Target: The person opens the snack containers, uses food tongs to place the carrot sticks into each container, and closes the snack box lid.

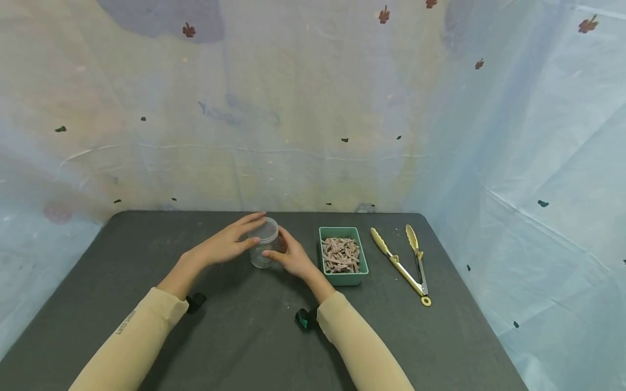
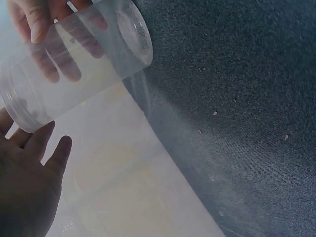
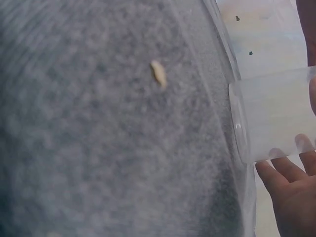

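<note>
A clear plastic jar point(image 1: 262, 259) with a translucent lid point(image 1: 266, 231) stands roughly upright between both hands, and nothing shows inside it. My left hand point(image 1: 224, 243) grips the lid from the left, thumb at the near side and fingers over the far side. With thumb and fingers round the jar's body, my right hand point(image 1: 294, 257) holds it from the right. Through the jar wall point(image 2: 94, 64), the left wrist view shows the right fingers behind it. In the right wrist view, the jar point(image 3: 276, 116) is cut off at the edge.
Right of the hands, a green rectangular tub point(image 1: 344, 279) holds many small brownish strips point(image 1: 340, 255). Beyond it lie spread tongs point(image 1: 398, 266) with gold-coloured tips. Small crumbs point(image 3: 158, 74) dot the dark table point(image 1: 235, 347). A plastic sheet point(image 1: 293, 108) hangs behind.
</note>
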The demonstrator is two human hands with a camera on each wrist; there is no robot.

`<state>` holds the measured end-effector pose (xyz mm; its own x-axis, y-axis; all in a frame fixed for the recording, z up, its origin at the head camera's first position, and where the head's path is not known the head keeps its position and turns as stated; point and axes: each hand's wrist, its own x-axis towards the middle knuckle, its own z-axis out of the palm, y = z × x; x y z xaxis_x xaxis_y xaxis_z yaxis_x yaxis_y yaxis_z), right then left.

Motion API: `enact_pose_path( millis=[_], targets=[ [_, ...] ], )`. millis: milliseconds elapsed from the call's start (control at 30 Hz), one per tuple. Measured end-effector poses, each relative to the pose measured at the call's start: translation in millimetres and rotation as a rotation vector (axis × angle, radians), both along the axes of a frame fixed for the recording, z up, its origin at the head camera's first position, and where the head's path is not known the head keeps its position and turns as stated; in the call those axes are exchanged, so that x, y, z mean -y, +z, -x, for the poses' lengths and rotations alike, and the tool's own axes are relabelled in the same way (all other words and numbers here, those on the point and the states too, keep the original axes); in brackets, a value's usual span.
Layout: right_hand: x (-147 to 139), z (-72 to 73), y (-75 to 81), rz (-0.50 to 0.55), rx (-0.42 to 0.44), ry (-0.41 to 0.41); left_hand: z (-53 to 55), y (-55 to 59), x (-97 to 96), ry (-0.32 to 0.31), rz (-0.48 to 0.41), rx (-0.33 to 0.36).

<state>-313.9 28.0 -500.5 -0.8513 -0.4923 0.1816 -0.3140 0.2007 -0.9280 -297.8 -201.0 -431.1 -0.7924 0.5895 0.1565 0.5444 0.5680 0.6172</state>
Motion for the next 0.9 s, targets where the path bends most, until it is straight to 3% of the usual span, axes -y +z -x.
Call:
enact_pose_path(
  millis=[133, 300, 700, 900],
  targets=[
    [-0.9, -0.4, -0.1, -0.051, -0.005, -0.002, 1.9, -1.0, 0.4, -0.012, -0.019, 0.029],
    [-1.8, -2.3, -0.3, -0.093, 0.003, -0.026, 3.2, -0.1, 1.0, -0.01, 0.0, 0.013],
    [0.0, -6.9, -0.6, -0.074, 0.006, -0.04, 3.4, -1.6, 2.0, 0.007, 0.026, -0.002],
    [0.2, -7.8, 0.7, -0.069, -0.007, -0.05, 3.2, -2.5, 0.7, 0.035, 0.048, -0.047]
  ],
)
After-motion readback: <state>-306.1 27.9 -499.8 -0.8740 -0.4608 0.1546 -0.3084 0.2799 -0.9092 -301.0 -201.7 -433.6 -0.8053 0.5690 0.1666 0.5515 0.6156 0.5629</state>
